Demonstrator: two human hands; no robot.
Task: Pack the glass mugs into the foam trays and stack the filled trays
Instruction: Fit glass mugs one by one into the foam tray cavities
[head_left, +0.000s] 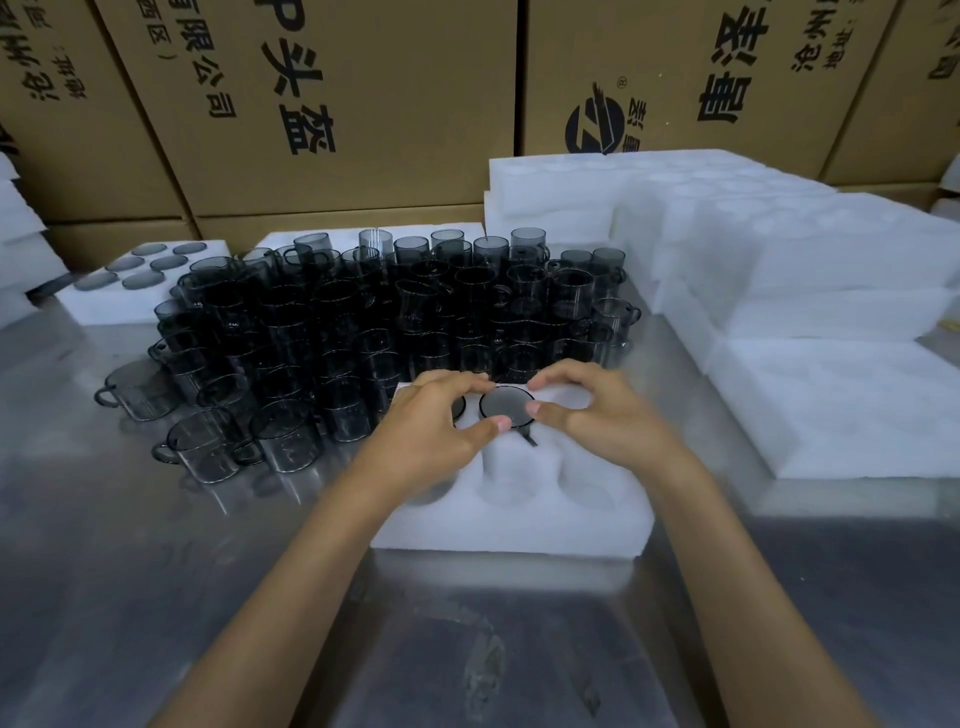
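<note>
A white foam tray (519, 525) with round pockets lies on the steel table in front of me. A smoky glass mug (506, 406) sits sunk in its far middle pocket, rim up, handle pointing toward me. My left hand (436, 431) and my right hand (592, 410) pinch that mug's rim from either side. A second mug (459, 408) shows partly under my left fingers in the far left pocket. The three near pockets hold nothing. A dense crowd of loose dark mugs (374, 322) stands just beyond the tray.
A filled foam tray (130, 306) lies at the far left. Stacks of foam trays (779, 260) rise on the right, reaching the table's right side. Cardboard boxes (337, 104) wall off the back. Bare steel table (467, 649) lies near me.
</note>
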